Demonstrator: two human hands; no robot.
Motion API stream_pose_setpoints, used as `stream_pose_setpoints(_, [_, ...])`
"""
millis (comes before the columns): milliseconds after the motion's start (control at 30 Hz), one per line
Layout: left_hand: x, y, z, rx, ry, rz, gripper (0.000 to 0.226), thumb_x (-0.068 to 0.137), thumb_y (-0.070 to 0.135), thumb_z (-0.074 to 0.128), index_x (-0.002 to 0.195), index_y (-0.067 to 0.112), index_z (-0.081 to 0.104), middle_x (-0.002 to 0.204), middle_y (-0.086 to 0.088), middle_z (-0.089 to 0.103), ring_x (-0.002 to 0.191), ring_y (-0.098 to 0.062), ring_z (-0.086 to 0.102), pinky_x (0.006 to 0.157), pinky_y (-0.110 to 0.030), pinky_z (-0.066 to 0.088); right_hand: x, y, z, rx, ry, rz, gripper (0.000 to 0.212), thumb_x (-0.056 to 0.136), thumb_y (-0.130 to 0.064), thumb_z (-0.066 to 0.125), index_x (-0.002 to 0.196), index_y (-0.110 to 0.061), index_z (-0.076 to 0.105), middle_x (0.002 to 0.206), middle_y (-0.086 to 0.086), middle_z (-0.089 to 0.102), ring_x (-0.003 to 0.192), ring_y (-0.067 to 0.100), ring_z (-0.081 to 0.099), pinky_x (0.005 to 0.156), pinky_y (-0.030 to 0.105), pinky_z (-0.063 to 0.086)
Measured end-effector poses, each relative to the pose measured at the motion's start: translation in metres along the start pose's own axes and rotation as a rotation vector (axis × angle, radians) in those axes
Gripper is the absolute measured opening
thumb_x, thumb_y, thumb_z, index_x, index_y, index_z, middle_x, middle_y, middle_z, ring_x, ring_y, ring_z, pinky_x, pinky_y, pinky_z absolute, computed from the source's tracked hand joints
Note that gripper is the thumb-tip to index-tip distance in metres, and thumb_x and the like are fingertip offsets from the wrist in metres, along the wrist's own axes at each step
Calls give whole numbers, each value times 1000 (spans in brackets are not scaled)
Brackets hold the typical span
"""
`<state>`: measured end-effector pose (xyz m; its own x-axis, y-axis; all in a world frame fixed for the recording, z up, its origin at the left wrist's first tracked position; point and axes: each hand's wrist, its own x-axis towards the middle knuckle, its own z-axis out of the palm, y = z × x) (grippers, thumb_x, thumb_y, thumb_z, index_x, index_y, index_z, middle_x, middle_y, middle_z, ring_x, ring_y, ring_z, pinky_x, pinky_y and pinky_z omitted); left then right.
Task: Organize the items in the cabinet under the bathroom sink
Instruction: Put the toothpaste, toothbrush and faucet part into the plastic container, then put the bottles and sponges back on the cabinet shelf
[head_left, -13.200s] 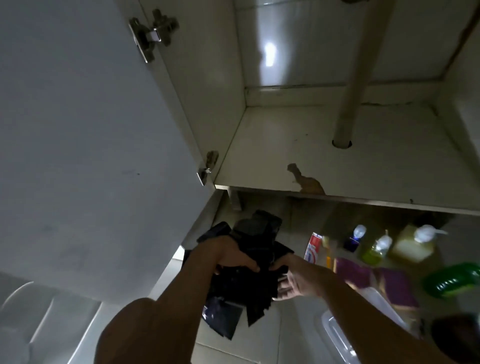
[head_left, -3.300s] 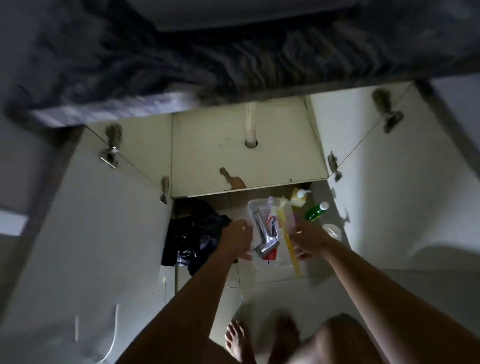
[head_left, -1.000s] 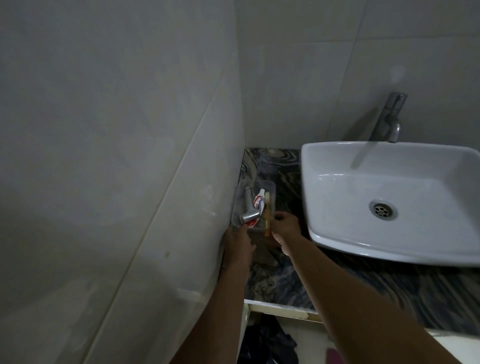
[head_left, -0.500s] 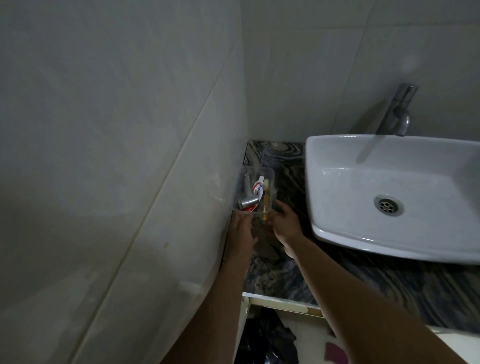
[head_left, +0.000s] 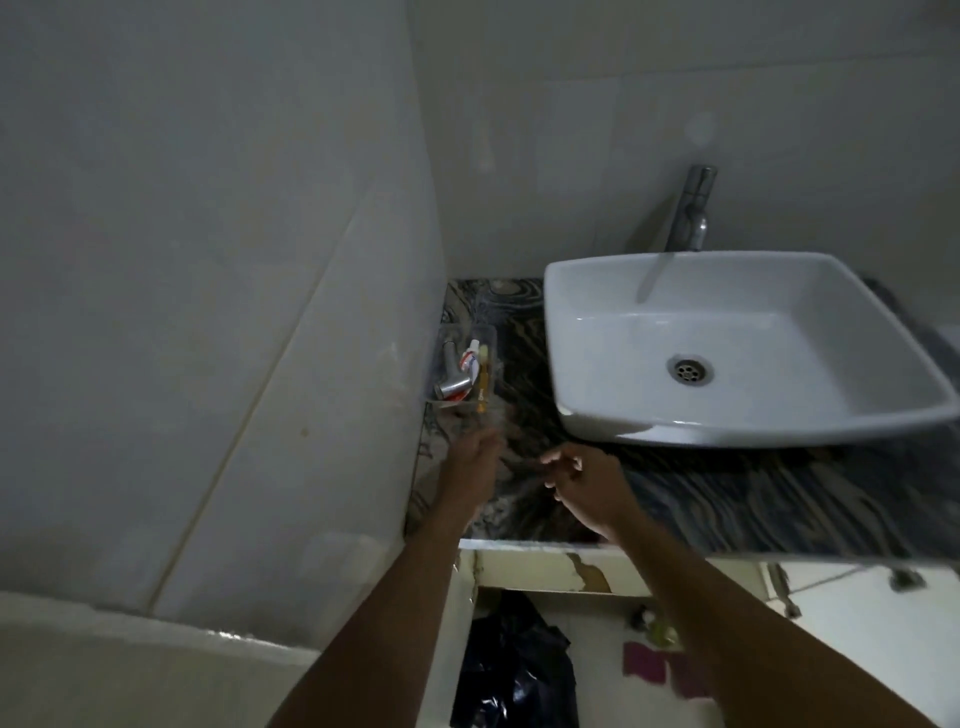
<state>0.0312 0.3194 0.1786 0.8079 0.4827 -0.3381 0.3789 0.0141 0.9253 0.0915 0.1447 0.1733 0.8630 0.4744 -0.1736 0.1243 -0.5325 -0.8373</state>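
A clear plastic container (head_left: 441, 387) rests on the dark marbled countertop (head_left: 727, 499) by the left wall. Inside lie a chrome tap part (head_left: 451, 370), a toothpaste tube (head_left: 470, 358) and a yellow toothbrush (head_left: 484, 379). My left hand (head_left: 474, 462) hovers just in front of the container, blurred, fingers extended and holding nothing. To its right, my right hand (head_left: 582, 480) floats above the counter with loosely curled, empty fingers. Neither hand touches the container.
A white square basin (head_left: 613, 415) with a chrome faucet (head_left: 693, 208) fills the counter's right. Below the counter edge the cabinet stands open; a black plastic bag (head_left: 519, 670), purple cloths (head_left: 660, 667) and a small bottle (head_left: 662, 631) lie on the floor. A tiled wall closes the left side.
Both hands have let go of the container and drawn back toward me; the container stays on the counter by the wall. Earlier it had been lifted up from the floor.
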Motion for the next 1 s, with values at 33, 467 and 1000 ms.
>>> stream_pose_setpoints(33, [-17,7,15,31,-47,15,13,86,35,61,89,40,72,96,-1,74,91,-23,69,78,-38,53,-20,13,-21,-42,33,-1,23,75,-28,57,89,-36,73,75,-8,74,72,8,71,75,35,60])
stream_pose_setpoints(467, [-126,-10,228,474,-541,304,12,90,23,66,99,27,72,96,3,73,89,-12,67,78,-25,51,-244,175,-205,-332,312,391,23,86,-24,54,98,-34,71,86,-13,69,79,11,61,76,25,47])
stream_pose_setpoints(1000, [-140,-144,411,988,-1133,259,59,75,35,69,131,26,56,129,1,63,108,-11,61,95,-25,48,-365,350,-165,-26,370,820,26,83,-26,65,107,-33,70,93,-13,70,88,10,66,84,25,52])
